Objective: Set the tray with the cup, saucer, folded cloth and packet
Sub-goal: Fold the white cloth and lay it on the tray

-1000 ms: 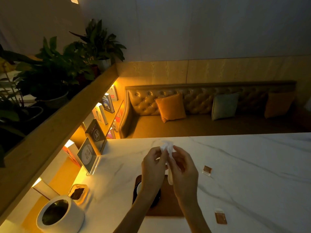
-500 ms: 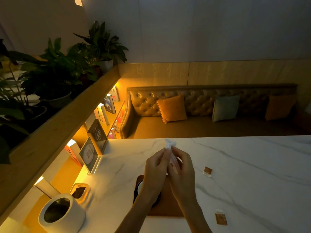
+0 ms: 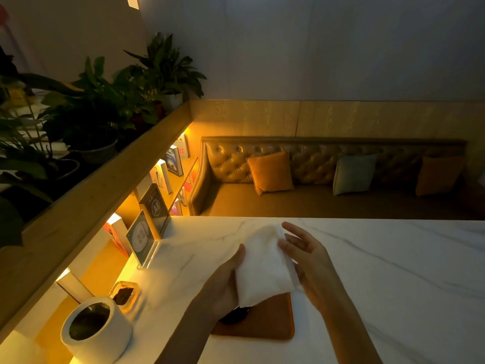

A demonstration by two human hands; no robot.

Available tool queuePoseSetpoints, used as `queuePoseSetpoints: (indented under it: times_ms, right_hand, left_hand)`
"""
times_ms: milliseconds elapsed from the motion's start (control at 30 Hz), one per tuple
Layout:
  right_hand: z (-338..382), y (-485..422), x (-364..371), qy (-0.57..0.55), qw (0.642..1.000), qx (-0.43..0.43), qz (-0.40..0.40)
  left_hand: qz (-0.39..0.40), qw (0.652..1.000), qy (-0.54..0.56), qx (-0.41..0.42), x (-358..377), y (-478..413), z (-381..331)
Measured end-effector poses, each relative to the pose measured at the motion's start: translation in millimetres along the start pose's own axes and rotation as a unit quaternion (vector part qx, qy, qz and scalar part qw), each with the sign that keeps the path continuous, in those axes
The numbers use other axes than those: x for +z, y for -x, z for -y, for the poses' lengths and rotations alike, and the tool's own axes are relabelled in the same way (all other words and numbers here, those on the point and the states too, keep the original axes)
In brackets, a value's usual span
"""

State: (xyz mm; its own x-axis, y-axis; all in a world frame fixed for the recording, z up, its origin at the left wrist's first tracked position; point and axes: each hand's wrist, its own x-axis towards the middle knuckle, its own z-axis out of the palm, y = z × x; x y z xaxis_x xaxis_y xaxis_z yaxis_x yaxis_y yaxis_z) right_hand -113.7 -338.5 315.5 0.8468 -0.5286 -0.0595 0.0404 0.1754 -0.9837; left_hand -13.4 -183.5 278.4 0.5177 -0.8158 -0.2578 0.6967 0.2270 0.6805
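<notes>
Nearest to us, a brown tray (image 3: 267, 324) lay flat on the pale marble surface (image 3: 393, 279). On its left part sat a dark dish (image 3: 233, 316), mostly hidden by the left wrist; we could not tell whether it was a cup or a saucer. To the left, near the edge of the surface, stood a white cylindrical pot (image 3: 97, 329) with dark contents, and just behind it a small clear dish (image 3: 125, 295) holding something dark.

Above the tray and clear of it, the left hand (image 3: 223, 285) held a white cloth (image 3: 262, 266). Its thumb lay over the cloth's left edge, while the rest of that hand was hidden behind the fabric, so we could not tell how far it was curled. The cloth hung as a soft, roughly folded panel between the two hands. The right hand (image 3: 312, 261) stood with its palm turned to the cloth, its fingers (image 3: 296, 231) nearly straight and spread apart, and the cloth's right edge rested against its thumb and palm.

Farther left, two upright sign holders (image 3: 143, 237) stood at the corner of the surface. Beyond the far edge ran a tufted bench seat (image 3: 315, 164) carrying an orange cushion (image 3: 270, 172), a pale cushion (image 3: 353, 174) and a brownish cushion (image 3: 438, 176). Potted plants (image 3: 99, 106) lined the ledge at far left.
</notes>
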Motion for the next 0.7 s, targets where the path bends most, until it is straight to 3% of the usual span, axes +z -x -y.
queuePoseSetpoints:
  times_ms: [67,167,233,433,600,700]
  right_hand:
    - [-6.7,1.3,-10.9,-0.026,0.999,0.031,-0.008]
    - [-18.6,3.5,-23.2,-0.012,0.995,0.094,0.032]
    - [-24.4,3.5,-28.6,0.002,0.994,0.105,0.033]
    - [-27.6,-0.2,-36.7,-0.008,0.996,0.090,-0.021]
    - [-20.8,-0.1,-41.2,0.024,0.990,0.118,0.067]
    - [-20.9,-3.3,-39.1,0.020,0.992,0.109,0.057]
  left_hand:
    - [-0.021,0.999,-0.036,0.033,2.4,-2.8,-0.2]
    - [-0.105,0.974,-0.184,0.086,6.7,-7.1,-5.5]
    - [-0.087,0.963,-0.237,0.098,7.5,-6.2,-9.0]
    - [-0.029,0.965,-0.261,0.014,5.7,-0.1,-18.5]
    - [-0.061,0.950,-0.302,0.049,3.3,2.4,-22.8]
    - [-0.010,0.962,-0.272,0.019,-0.5,5.0,-28.0]
